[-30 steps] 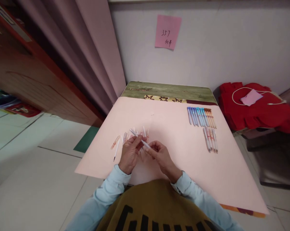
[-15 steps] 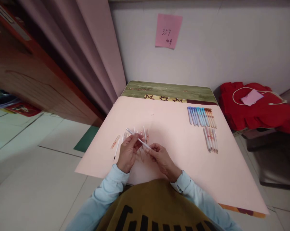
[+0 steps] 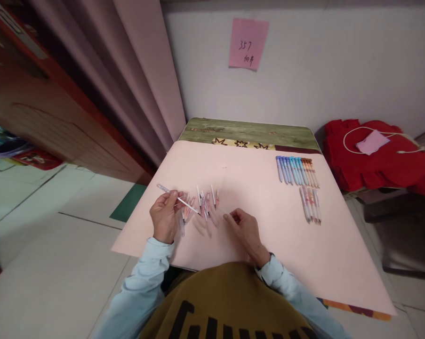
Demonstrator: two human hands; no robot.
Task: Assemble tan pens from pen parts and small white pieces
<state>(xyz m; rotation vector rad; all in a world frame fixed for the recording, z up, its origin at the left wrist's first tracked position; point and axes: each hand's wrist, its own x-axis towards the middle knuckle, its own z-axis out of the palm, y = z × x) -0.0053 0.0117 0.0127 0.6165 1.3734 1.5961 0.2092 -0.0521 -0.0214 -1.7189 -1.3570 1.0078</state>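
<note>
My left hand (image 3: 164, 216) pinches a pale pen half (image 3: 163, 188); a white refill (image 3: 189, 205) with a dark tip sticks out of it towards the middle. To the right, my right hand (image 3: 244, 230) is closed, thumb against fingers, on a translucent pen barrel (image 3: 222, 213), blurred and partly hidden. Between the hands lies a loose pile of pen parts (image 3: 205, 207), with white refills and clear or pinkish barrels. At the right stand out a row of blue and brown capped pens (image 3: 292, 170) and, nearer me, a short row of pale pens (image 3: 310, 205).
A pink sheet (image 3: 254, 188) covers most of the table (image 3: 247, 128). A wall with a pink note (image 3: 248, 44) rises behind. On the right is a red cloth (image 3: 388, 165) with a white cable; a curtain (image 3: 141, 56) and wooden door (image 3: 67, 108) stand left.
My hands have moved apart, the left one to the left and the right one slightly right. The pen they held together is now in two parts, with the refill exposed.
</note>
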